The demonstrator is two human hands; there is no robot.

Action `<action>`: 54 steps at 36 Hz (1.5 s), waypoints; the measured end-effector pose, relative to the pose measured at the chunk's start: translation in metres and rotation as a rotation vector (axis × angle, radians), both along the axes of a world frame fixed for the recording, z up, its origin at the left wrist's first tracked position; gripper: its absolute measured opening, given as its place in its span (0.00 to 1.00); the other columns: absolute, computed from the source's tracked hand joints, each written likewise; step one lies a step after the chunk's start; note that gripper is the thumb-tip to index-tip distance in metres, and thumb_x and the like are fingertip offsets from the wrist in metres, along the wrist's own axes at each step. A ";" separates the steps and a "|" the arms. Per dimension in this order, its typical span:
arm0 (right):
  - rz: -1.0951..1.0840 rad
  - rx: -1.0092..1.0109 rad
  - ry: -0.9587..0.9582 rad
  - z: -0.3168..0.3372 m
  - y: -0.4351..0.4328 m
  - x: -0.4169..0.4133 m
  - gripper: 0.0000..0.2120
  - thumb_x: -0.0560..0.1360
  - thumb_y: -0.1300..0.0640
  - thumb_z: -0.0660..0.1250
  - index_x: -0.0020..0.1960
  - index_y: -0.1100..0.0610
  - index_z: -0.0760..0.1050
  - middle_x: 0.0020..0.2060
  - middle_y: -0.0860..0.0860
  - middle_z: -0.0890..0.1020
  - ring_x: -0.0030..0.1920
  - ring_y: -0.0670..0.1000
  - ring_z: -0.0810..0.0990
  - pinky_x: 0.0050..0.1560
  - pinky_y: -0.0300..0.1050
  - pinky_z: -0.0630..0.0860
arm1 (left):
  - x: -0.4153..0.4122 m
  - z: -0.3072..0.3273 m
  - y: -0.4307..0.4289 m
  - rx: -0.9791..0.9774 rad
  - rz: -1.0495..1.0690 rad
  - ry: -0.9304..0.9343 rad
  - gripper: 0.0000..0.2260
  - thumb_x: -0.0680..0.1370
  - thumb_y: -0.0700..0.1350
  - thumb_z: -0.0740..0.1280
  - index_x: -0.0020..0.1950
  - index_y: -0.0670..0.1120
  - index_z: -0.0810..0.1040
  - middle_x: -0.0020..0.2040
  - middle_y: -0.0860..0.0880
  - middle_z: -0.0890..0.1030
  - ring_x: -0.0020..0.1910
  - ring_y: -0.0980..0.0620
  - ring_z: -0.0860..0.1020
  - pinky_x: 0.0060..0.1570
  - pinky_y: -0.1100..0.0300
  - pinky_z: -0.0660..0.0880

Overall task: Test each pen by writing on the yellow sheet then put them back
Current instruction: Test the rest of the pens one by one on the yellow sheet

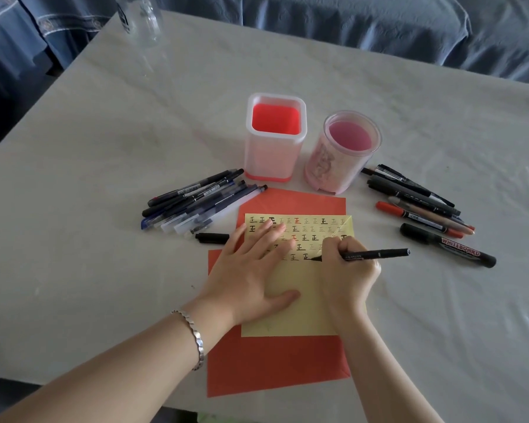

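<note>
The yellow sheet [303,319] lies near the middle of the tabletop [104,148], on top of a larger red sheet [275,367] that shows at its 12, 6 and 9 o'clock edges. Rows of small written marks, mostly black with a few red, fill its upper part.

The left grip [251,270] lies flat on the sheet with fingers straight and spread. It presses the paper down from the 9 o'clock side, and a silver bracelet [196,337] sits on the wrist. The right grip [348,270] is clamped on a black pen [376,254], fingers curled round the barrel. The tip touches the sheet at the end of the lowest row of marks, and the pen's tail points toward 3 o'clock.

At 12 o'clock from the sheet two holders stand upright, close beside each other. One is a square holder [269,157] with a red base and the other a round pink holder [333,169]. At 10 o'clock a pile of pens [196,203] lies on the tabletop, with a loose black cap [213,238] just beside the sheet's 9 o'clock edge. At 2 o'clock lies a second group of pens [422,203]. A whiteboard marker [449,245] lies nearest the writing grip, at its 3 o'clock.

A clear bottle [139,19] stands at the tabletop's far 11 o'clock corner.
</note>
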State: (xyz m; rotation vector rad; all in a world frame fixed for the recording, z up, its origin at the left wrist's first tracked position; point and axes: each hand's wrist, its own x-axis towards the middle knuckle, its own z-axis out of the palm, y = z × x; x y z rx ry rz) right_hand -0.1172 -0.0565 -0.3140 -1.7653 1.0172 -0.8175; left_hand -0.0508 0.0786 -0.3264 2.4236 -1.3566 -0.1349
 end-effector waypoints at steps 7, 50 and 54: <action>-0.044 0.155 -0.072 0.005 -0.001 -0.002 0.22 0.72 0.66 0.64 0.24 0.56 0.59 0.17 0.45 0.60 0.22 0.43 0.59 0.25 0.34 0.56 | 0.000 -0.001 0.000 0.016 -0.010 -0.002 0.30 0.71 0.68 0.55 0.69 0.53 0.66 0.73 0.50 0.64 0.73 0.50 0.58 0.70 0.49 0.46; 0.386 0.669 -0.264 0.095 -0.003 -0.051 0.19 0.79 0.62 0.53 0.33 0.62 0.74 0.30 0.62 0.82 0.33 0.57 0.82 0.40 0.43 0.77 | -0.024 0.085 0.005 -0.519 0.310 0.617 0.04 0.73 0.42 0.70 0.44 0.50 0.77 0.40 0.57 0.78 0.35 0.66 0.72 0.36 0.73 0.66; 0.380 0.652 -0.235 0.096 -0.003 -0.053 0.19 0.79 0.62 0.53 0.34 0.62 0.74 0.30 0.64 0.82 0.34 0.58 0.82 0.39 0.39 0.78 | -0.028 0.092 0.004 -0.524 0.289 0.660 0.06 0.73 0.41 0.70 0.43 0.51 0.77 0.40 0.57 0.78 0.34 0.67 0.71 0.36 0.73 0.66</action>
